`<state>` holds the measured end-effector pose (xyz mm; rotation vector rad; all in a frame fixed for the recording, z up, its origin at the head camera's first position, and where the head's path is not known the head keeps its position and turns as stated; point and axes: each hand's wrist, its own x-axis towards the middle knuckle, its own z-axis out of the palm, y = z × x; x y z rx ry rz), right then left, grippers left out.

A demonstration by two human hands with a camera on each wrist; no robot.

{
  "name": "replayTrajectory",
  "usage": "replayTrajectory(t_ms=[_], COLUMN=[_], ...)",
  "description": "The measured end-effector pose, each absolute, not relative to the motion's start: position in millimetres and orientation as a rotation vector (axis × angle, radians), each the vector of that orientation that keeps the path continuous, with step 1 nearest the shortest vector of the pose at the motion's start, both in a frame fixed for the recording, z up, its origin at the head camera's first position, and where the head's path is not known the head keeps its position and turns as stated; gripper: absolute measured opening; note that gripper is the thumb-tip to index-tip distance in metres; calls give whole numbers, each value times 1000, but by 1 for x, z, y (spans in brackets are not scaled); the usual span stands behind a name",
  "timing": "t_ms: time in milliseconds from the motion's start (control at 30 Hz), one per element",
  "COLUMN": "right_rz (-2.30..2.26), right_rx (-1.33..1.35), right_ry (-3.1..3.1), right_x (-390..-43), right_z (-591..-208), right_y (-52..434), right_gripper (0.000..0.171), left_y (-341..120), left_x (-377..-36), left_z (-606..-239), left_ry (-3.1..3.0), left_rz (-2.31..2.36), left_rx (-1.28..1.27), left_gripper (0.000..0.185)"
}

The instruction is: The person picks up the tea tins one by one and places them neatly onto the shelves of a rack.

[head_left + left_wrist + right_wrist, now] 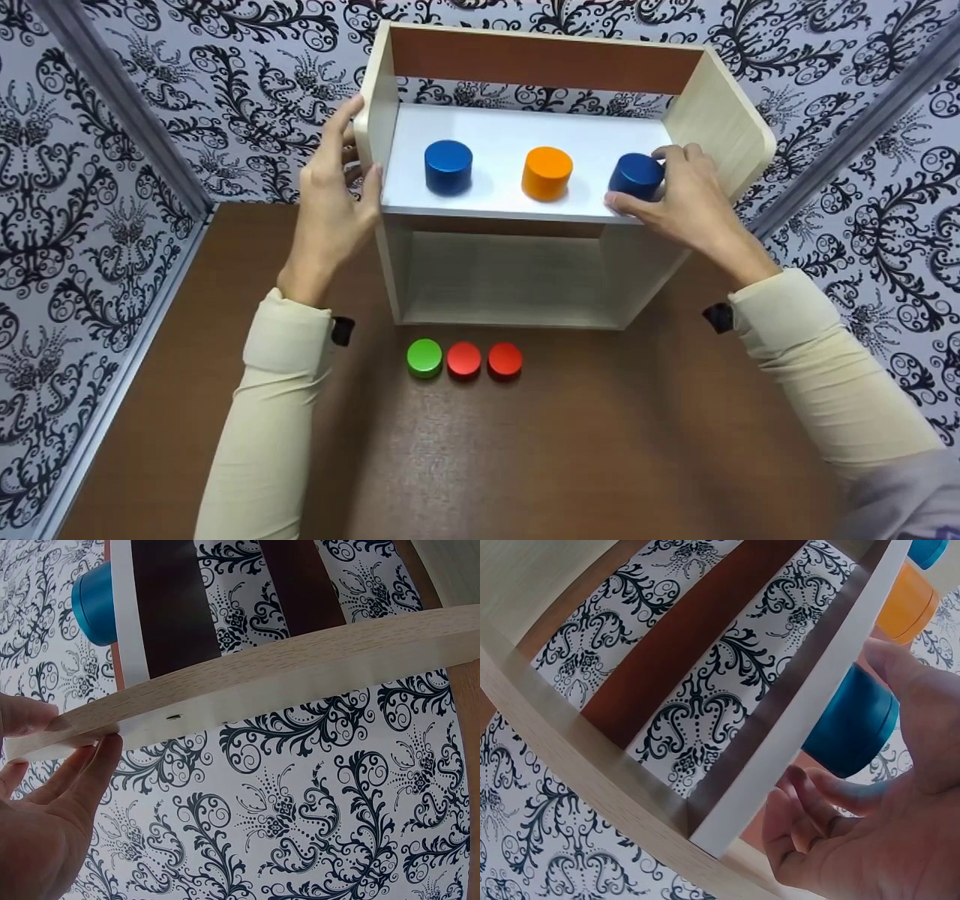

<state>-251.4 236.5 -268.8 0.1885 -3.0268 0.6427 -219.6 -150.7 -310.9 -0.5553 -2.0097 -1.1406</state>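
Observation:
A light wooden shelf unit [487, 324] stands on the brown table. On its white upper shelf [495, 127] sit a blue cylinder [448, 166] at left, an orange cylinder [547, 174] in the middle and a second blue cylinder [636, 177] at right. My right hand [690, 191] holds that right cylinder, thumb at its front and fingers round the far side; the right wrist view shows the cylinder [853, 722] between thumb and fingers. My left hand [337, 184] grips the edge of the unit's left side panel [225, 682], thumb on one face and fingers on the other.
A green cylinder [424, 358] and two red cylinders [464, 361] [505, 361] line up on the brown table [480, 457] before the unit. Patterned wall panels [97, 135] surround the table's back and sides. The lower compartment [502, 274] faces forward.

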Motion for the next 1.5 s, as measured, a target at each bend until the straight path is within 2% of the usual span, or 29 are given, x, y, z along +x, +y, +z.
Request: replayTrajectory(t_ms=[667, 1067, 1500], right_rz=[554, 581, 625], right_rx=[322, 399, 546], right_ry=[-2774, -2663, -2504], right_x=[-213, -184, -163], right_z=[-262, -269, -295], right_y=[239, 240, 239], right_gripper=[89, 68, 45], left_y=[-150, -150, -149], left_x=[-219, -218, -216], left_z=[-311, -311, -310], left_ry=[-2008, -2012, -2027], left_rz=[-1192, -1175, -1201], left_rx=[-533, -529, -499], left_gripper=[65, 66, 67])
